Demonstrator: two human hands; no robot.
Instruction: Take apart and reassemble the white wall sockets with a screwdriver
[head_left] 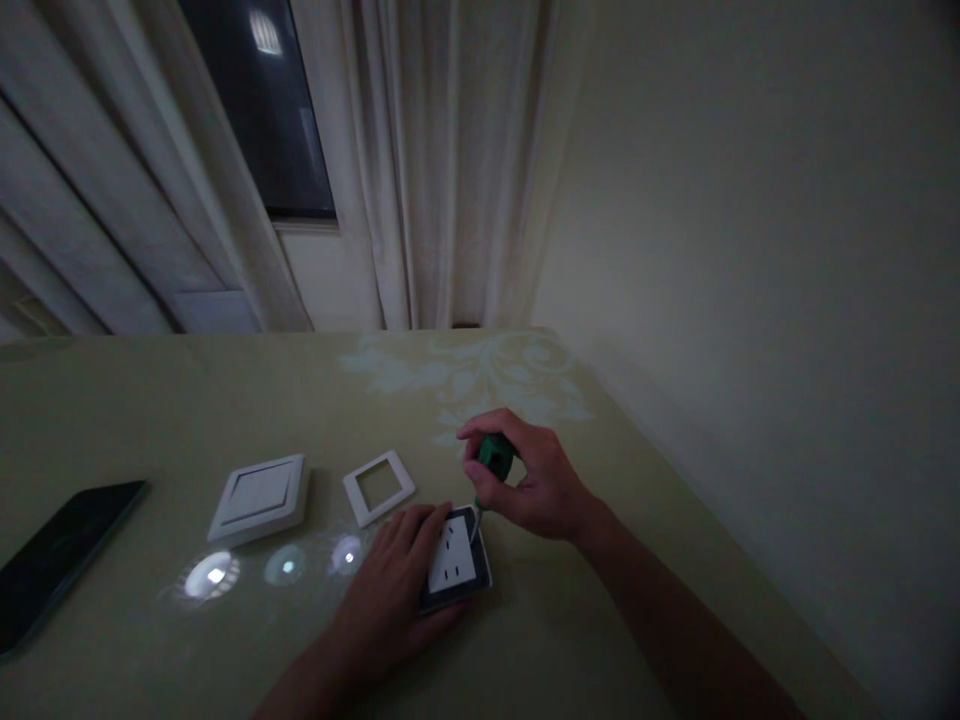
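Observation:
A wall socket (455,565) with a white face and a dark surround lies on the table, slots facing up. My left hand (397,590) grips it along its left side, fingers over the top edge and thumb by the near edge. In my right hand (529,475) is a screwdriver (496,455) with a green handle, pinched between thumb and fingers. Its shaft points down to the right part of the socket's dark surround; whether the tip sits in a screw is too small to tell. Just beyond my left hand lies a white square frame (406,479).
A white switch panel (259,498) lies left of the frame. Farther left is a dark flat phone or tablet (64,555). The glossy table (187,400) meets a wall (750,300) on the right and curtains (420,170) at the back.

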